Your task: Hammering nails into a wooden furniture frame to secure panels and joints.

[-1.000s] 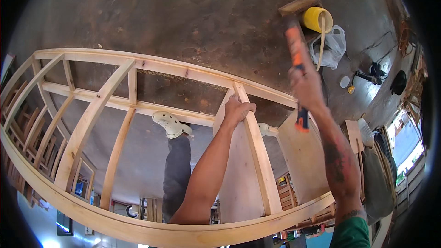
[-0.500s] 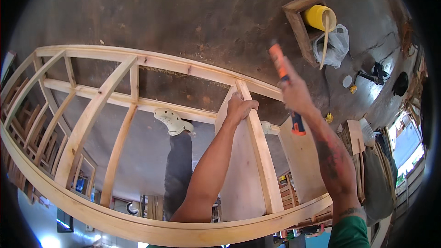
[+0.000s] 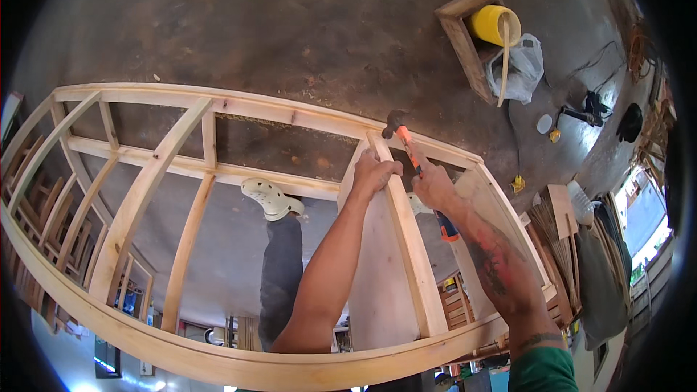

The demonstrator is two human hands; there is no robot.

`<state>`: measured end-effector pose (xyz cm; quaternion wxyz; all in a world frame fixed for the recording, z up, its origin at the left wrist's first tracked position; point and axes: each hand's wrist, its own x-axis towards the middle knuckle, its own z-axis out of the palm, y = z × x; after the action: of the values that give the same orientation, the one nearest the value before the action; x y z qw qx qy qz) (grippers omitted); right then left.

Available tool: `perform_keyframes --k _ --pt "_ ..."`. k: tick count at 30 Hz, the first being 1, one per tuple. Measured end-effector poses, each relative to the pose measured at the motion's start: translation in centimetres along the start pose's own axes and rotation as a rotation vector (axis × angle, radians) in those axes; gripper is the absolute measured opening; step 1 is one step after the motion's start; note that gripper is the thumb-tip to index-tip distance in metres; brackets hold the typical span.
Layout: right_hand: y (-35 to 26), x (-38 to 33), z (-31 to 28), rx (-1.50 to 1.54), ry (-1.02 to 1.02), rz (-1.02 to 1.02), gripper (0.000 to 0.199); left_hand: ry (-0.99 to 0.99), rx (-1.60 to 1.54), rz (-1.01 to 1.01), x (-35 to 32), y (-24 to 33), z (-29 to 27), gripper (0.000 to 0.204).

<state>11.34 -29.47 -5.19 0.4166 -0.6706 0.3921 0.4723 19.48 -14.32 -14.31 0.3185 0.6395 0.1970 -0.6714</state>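
Wooden frame (image 3: pixel 218 105) of pale battens spans head view, above concrete floor (image 3: pixel 290 22) | left hand (image 3: pixel 374 174) clasped on upright batten (image 3: pixel 406 247) near top rail | right hand (image 3: pixel 434 187) fisted around orange-handled hammer (image 3: pixel 414 152), head at rail joint | yellow bucket (image 3: pixel 494 23) in wooden box, well apart

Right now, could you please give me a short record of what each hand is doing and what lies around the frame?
left hand: grips the top of an upright slat
right hand: holds a hammer, head at the frame's top rail
frame: pale wood, curved rails, several slats
panel: plywood sheet left of the gripped slat
floor: dark concrete
bucket: yellow, in a wooden box
shoe: pale clog, seen through the frame
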Motion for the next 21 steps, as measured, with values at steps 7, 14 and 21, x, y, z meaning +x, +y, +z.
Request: perform_keyframes --k 7,14,21 --pt "-2.2 -9.6 -6.6 0.364 -0.068 0.242 0.081 -0.156 -0.37 0.206 -2.9 -3.9 -0.3 0.073" --pt "-4.2 -24.7 -9.9 0.992 0.074 0.317 0.038 -0.089 0.037 0.506 -15.7 -5.4 0.3 0.074" --pt "-1.9 -33.9 -5.0 1.0 0.615 -0.075 0.017 -0.099 -0.02 0.524 -21.7 -4.4 1.1 0.063"
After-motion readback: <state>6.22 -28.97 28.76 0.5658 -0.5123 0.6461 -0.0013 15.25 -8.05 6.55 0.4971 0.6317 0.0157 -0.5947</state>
